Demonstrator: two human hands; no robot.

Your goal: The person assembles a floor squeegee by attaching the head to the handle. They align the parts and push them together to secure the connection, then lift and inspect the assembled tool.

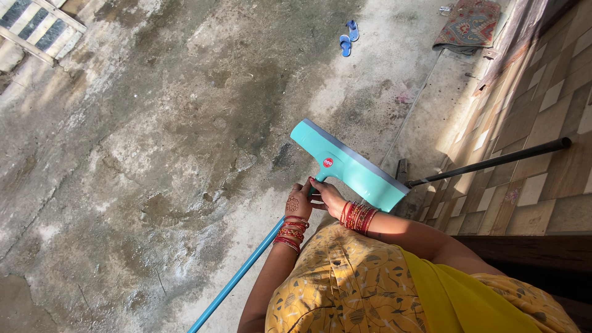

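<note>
The person holds a long-handled floor wiper upside down, its teal squeegee head raised in front of the chest and its blue pole slanting down to the lower left, across the damp, stained concrete floor. Both hands meet at the neck where head and pole join: the left hand is wrapped around the top of the pole, fingers closed on it, while the right hand pinches the socket just below the head, fingertips curled in against it. Red bangles ring both wrists. The step in hand looks like seating or tightening the head on the pole, since the grip is at the joint and not along the shaft. The next move probably calls for a steady hold with the left hand while the right twists or presses the head. Well apart, a pair of blue slippers lies on the floor, a patterned mat sits by the tiled wall, and a dark pole leans there.
</note>
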